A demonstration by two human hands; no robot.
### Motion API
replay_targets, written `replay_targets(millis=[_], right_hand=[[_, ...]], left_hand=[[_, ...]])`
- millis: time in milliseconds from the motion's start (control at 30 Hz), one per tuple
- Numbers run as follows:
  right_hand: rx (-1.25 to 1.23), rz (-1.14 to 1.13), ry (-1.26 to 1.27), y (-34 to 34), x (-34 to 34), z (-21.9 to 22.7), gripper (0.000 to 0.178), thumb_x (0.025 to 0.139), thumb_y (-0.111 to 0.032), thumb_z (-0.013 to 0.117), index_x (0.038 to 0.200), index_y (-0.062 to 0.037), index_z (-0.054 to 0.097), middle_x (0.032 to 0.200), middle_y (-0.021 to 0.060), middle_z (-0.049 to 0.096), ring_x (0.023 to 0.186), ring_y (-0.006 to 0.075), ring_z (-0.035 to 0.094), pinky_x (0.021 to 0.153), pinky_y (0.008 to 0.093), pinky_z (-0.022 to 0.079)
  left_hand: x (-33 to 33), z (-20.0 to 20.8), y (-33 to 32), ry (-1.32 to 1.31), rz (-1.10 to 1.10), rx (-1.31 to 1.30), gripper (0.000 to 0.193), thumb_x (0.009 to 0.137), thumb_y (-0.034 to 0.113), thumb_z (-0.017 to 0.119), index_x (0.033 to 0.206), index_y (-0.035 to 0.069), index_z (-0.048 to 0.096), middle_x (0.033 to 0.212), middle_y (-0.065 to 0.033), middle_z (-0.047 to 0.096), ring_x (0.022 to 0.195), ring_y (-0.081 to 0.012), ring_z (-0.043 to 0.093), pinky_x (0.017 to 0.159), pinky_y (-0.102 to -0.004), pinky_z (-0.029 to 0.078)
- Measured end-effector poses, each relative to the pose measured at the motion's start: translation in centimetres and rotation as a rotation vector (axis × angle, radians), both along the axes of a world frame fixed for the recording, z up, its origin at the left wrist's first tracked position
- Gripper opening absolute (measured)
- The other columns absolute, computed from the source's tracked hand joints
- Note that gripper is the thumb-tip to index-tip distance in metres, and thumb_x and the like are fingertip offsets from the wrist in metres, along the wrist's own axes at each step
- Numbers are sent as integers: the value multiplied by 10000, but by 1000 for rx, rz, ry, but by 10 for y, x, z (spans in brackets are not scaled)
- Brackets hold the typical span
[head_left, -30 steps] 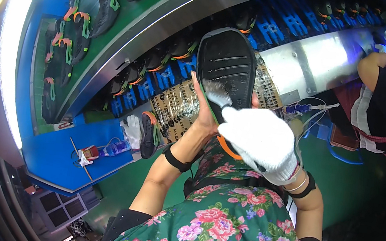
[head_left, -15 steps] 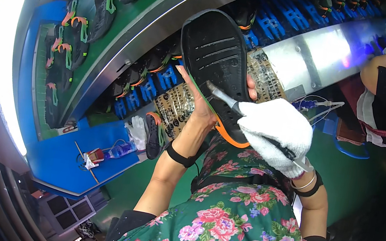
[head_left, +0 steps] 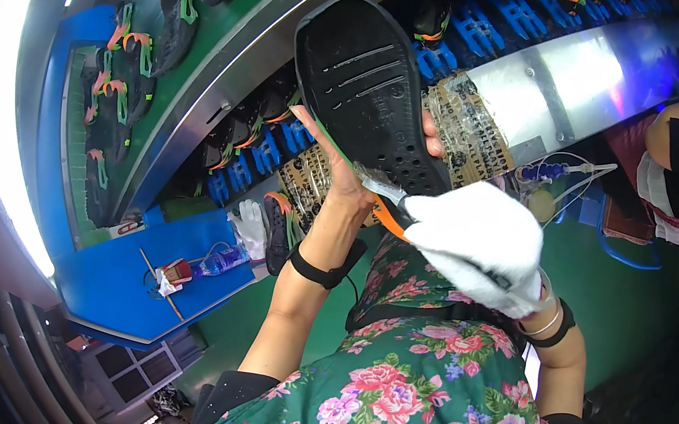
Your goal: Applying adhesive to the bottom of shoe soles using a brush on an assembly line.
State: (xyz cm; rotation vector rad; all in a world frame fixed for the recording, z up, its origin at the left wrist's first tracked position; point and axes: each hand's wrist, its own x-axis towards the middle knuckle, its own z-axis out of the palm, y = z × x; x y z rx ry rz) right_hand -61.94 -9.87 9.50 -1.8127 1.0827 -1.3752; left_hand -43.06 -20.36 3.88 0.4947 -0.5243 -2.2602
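A black shoe sole (head_left: 361, 76) with an orange edge at its near end is held up in front of me. My left hand (head_left: 342, 179), bare, grips it from behind; the thumb lies along its left side and fingertips show at its right edge. My right hand (head_left: 473, 246), in a white glove, is closed round a brush (head_left: 386, 187). The brush's bristles touch the left edge of the sole, near the heel end. Grooves and a group of small holes mark the sole's face. Most of the brush handle is hidden by the glove.
On the left, a blue table (head_left: 121, 285) bears a brush with a wooden stick, a plastic bottle (head_left: 221, 262) and a white glove (head_left: 251, 226). Black shoes (head_left: 177, 24) line a green conveyor beyond. Blue racks stand behind the metal rail (head_left: 583, 81). A co-worker's arm (head_left: 672, 129) is at far right.
My right hand has drawn the brush from the middle of the sole down to its left edge near the heel. The sole has shifted slightly left and up in view.
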Motion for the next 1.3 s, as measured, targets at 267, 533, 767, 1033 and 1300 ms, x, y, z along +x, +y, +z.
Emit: replay_targets(millis=[267,533,767,1033,1300], right_hand=[[-95,-5,39,5,-3,-8,209,753,0,800,950,-68,777,996,145,768,827,261,721,748,345,565],[16,-55,-32,10,-11,-9,205,735,-1,812,926,-67,778,1000,129,769,812,251,718,732,346,564],[93,-93,-124,12,-24,-6,206,736,6,812,929,-58,775,997,143,767,818,258,721,729,345,561],[119,-31,-226,12,-18,-17,192,709,14,816,886,-45,774,976,145,772,799,253,719,715,343,556],[67,-78,-89,14,-20,-14,182,705,9,829,870,-44,774,951,134,773,803,249,724,715,341,562]], left_hand=[[-6,8,-3,56,-10,1,1259,616,1046,368,1164,-71,558,1014,-150,604,944,-281,582,800,-429,540],[-9,5,-6,61,-24,8,1255,599,1053,368,1161,-53,560,1038,-155,611,957,-295,588,800,-435,544],[-21,4,-15,124,-62,-84,1223,662,1004,421,1226,-74,546,1070,-184,607,960,-311,596,793,-469,550],[-14,1,-22,37,-145,-144,1187,659,991,447,1241,-38,557,1080,-193,603,944,-331,600,779,-472,560],[-21,4,-28,86,-155,-137,1260,612,1030,400,1284,-27,542,1087,-209,604,931,-338,595,772,-467,543]])
